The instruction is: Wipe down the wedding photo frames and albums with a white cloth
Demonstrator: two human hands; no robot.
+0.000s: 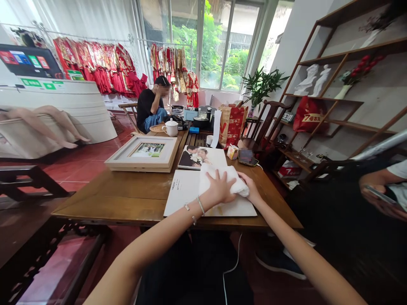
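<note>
A large white album (184, 191) lies open at the near edge of the wooden table (127, 195). On its right page rests a folded white cloth (219, 174). My left hand (218, 189) presses flat on the cloth, fingers spread. My right hand (251, 189) grips the cloth's right end, fingers curled around the bunched fabric. Just behind the album lies a second album (199, 156) with a couple's photo on its cover.
A stack of framed photos (143, 153) sits at the table's left. A phone (247, 156), a small box (232, 152), a red gift bag (232, 123) and a white teapot (171, 127) stand farther back. One person sits at the far end; another holds a phone at right (378, 195).
</note>
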